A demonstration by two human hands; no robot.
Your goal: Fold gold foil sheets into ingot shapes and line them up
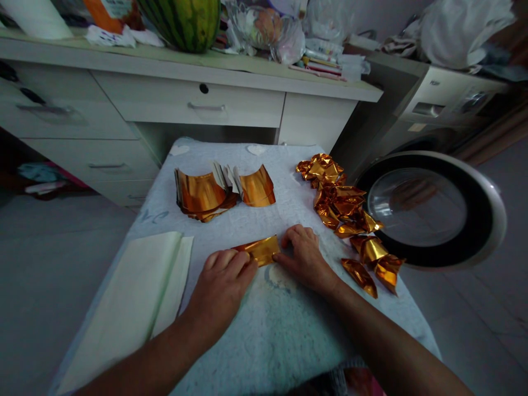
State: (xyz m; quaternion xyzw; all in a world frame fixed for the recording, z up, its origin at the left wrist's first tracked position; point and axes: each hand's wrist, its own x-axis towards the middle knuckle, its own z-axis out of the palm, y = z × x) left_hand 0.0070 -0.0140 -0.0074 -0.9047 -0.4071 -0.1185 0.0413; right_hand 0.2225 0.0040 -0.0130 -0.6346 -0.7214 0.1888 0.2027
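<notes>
A folded strip of shiny gold foil paper (266, 250) lies on the cloth-covered table between my hands. My left hand (226, 278) is closed over the strip's left end, its fingers curled and pressing there. At the right end, my right hand (303, 256) touches the edge with its thumb, the fingers bent and resting on the cloth. Beyond them sit curved sheets of gold foil paper (202, 192) in two stacks. Folded gold foil pieces (340, 203) are heaped along the table's right side.
Pale paper sheets (127, 291) lie at the table's left. Behind stands a white counter (243, 107) with a watermelon (183, 22) and bags on top. An open washing machine door (433, 209) reaches close to the table's right edge.
</notes>
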